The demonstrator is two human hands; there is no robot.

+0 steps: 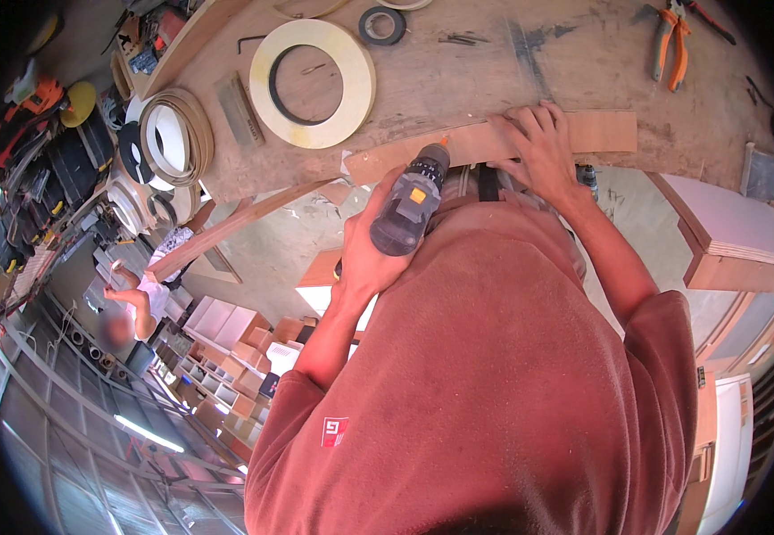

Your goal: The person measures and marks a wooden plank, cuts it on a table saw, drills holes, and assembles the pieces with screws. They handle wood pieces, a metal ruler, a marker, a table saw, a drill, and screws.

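Along the near edge of a brown workbench [467, 80] lies a long, thin wooden strip [605, 131], its length running from side to side in front of the person. The left hand [371, 241] is closed around a dark grey drill [397, 214], which bears a yellow-orange square on its housing and points away from the body; its orange tip appears over the left half of the strip, though whether the two touch cannot be told. The right hand [538, 152] lies across the strip, right of the drill, with its fingers parted over the upper face; whether it grips the strip or merely rests on it cannot be determined. Beyond the drill and to the left, a large cream ring-shaped roll [362, 89] lies flat on the bench, with a small dark tape roll [367, 27] near its upper right side and a narrow wooden block [240, 109] just to its left. Pliers with orange handles [662, 52] lie at the far right of the bench. At the left, well apart from the bench, is another person in a white top [153, 296].
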